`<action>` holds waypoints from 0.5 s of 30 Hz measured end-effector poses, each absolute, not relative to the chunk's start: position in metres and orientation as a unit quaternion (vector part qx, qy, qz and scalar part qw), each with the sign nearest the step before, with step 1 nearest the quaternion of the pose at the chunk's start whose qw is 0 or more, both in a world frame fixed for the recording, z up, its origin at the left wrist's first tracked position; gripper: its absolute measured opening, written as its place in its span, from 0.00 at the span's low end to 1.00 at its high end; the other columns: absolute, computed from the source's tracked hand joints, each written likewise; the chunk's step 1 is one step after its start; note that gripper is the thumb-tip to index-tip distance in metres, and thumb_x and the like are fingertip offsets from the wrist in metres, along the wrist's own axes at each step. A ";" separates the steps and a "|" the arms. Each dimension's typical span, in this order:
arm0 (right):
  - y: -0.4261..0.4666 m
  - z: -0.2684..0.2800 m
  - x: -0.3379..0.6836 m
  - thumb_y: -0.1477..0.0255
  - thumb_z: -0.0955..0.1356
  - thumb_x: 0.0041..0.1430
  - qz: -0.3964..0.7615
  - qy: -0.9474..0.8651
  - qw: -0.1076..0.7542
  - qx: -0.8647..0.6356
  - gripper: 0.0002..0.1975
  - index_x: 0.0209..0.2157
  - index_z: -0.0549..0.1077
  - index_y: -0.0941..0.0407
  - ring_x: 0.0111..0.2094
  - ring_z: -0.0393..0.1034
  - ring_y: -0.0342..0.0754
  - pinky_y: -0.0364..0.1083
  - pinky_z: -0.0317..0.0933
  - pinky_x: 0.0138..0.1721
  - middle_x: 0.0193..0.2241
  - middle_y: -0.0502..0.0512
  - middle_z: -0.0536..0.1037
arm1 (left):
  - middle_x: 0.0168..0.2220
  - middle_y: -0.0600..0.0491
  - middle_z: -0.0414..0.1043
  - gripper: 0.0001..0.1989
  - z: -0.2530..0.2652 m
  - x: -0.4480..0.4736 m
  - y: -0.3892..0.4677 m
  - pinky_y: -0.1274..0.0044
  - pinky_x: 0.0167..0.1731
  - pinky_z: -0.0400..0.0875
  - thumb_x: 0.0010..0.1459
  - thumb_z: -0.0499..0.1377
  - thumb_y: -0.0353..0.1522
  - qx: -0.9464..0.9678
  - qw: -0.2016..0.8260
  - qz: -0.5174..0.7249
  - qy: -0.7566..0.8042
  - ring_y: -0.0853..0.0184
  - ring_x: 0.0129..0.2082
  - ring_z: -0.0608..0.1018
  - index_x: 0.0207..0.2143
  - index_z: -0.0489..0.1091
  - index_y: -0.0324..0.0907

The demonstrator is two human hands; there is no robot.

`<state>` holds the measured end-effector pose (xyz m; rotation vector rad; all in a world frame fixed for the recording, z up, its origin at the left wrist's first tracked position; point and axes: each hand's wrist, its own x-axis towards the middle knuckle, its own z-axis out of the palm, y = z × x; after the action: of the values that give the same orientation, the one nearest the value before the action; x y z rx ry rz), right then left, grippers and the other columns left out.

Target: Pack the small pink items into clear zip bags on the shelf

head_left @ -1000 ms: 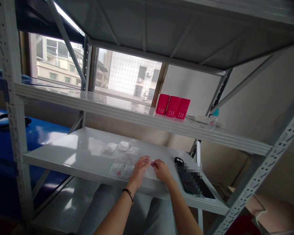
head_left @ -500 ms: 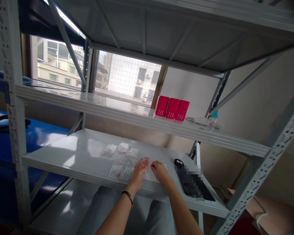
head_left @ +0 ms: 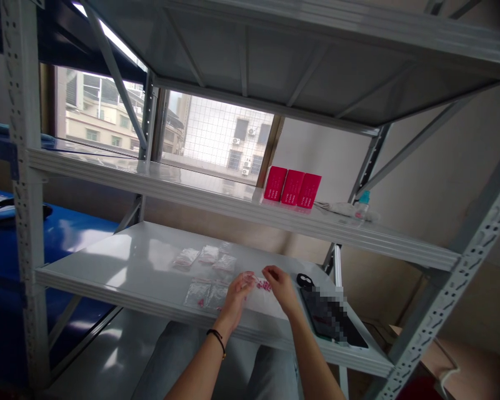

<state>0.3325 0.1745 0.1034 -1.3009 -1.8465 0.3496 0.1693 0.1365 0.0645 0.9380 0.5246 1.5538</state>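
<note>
My left hand [head_left: 234,297], with a dark band on its wrist, is closed on a clear plastic bag [head_left: 247,276]. Fingers pinched together, my right hand [head_left: 281,289] hovers beside a small heap of pink pieces [head_left: 264,285] on a white sheet or bag; anything in that pinch is too small to make out. To the left of my left hand lie two flat clear bags, one zip bag [head_left: 198,290] with a pink piece at its bottom and another bag [head_left: 217,293] partly behind the hand. Several stacked bags [head_left: 186,257] rest farther back.
The grey metal shelf [head_left: 150,261] carries all this at lap height. A phone-like dark device [head_left: 316,314], partly blurred, and a black round-ended object [head_left: 304,280] lie on the right. Red boxes [head_left: 292,187] and a blue-capped bottle [head_left: 362,204] stand on the shelf above.
My right hand has drawn away from my left, up and to the right, uncovering the pink pieces. My left hand stays nearly in place with the bag. The view has shifted slightly.
</note>
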 end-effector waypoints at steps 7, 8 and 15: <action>0.138 0.150 0.307 0.61 0.67 0.64 0.194 -0.794 0.415 -0.400 0.14 0.32 0.79 0.55 0.33 0.71 0.46 0.45 0.65 0.39 0.31 0.53 0.79 | 0.43 0.49 0.82 0.16 0.076 0.168 0.127 0.73 0.48 0.67 0.50 0.71 0.36 0.425 0.610 0.647 0.170 0.59 0.45 0.78 0.43 0.80 0.43; 0.135 0.152 0.307 0.62 0.65 0.65 0.177 -0.804 0.408 -0.395 0.15 0.32 0.79 0.55 0.36 0.72 0.47 0.46 0.65 0.42 0.33 0.54 0.79 | 0.43 0.49 0.82 0.17 0.077 0.168 0.126 0.72 0.47 0.67 0.50 0.71 0.37 0.419 0.618 0.643 0.170 0.58 0.45 0.78 0.42 0.80 0.43; 0.096 0.160 0.329 0.70 0.64 0.63 0.214 -0.831 0.343 -0.384 0.14 0.46 0.80 0.49 0.52 0.71 0.52 0.48 0.67 0.47 0.57 0.58 0.72 | 0.38 0.45 0.82 0.17 0.080 0.157 0.111 0.68 0.42 0.71 0.49 0.68 0.43 0.402 0.682 0.585 0.179 0.56 0.38 0.79 0.37 0.83 0.41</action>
<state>0.3290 0.0958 0.1602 -0.9970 -2.1590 0.5552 0.1572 0.1113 0.0802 0.9015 0.4008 1.3119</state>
